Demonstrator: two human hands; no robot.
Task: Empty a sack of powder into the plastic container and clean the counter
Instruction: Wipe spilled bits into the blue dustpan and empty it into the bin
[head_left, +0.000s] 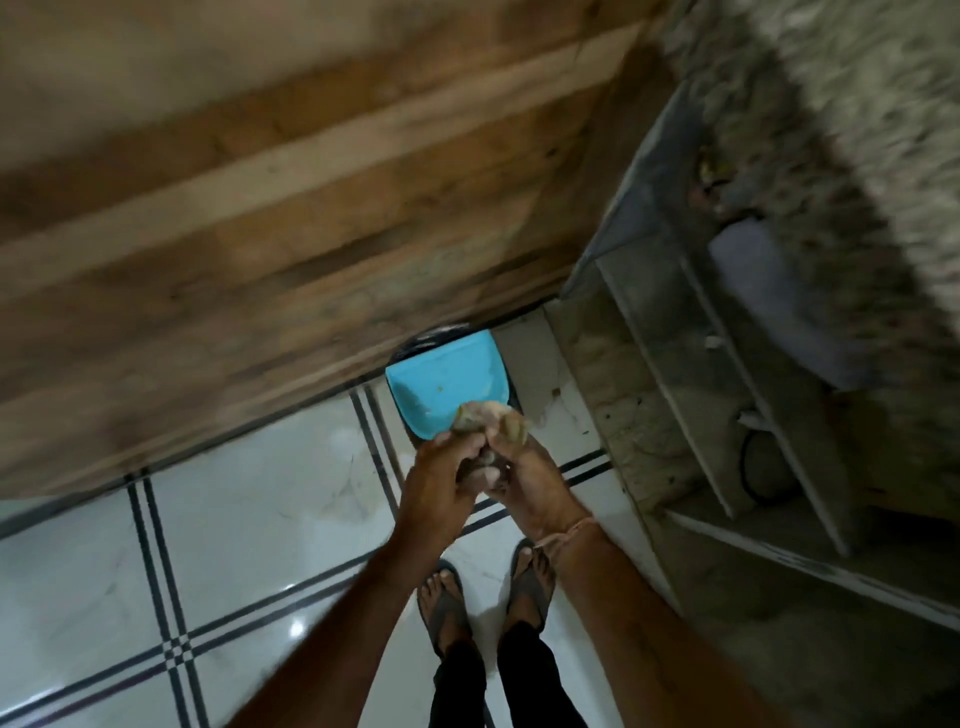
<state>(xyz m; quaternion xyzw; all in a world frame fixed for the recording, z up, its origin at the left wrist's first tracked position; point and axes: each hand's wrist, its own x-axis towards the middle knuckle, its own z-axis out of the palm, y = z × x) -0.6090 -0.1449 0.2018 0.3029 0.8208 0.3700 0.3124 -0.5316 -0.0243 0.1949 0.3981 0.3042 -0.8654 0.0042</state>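
I look straight down at a tiled floor. Both hands are held together in front of me, gripping a crumpled brownish wad that looks like a rag or an empty sack. My left hand holds its left side and my right hand holds its right side. Just beyond the wad, a bright blue plastic bin or dustpan with a dark rim sits on the floor, partly tucked under a wooden counter. A few specks lie on its blue surface. The frame is motion-blurred.
A wooden counter front fills the upper left. Grey concrete shelves and a rough wall stand to the right. White floor tiles with dark lines spread below, with my sandalled feet on them.
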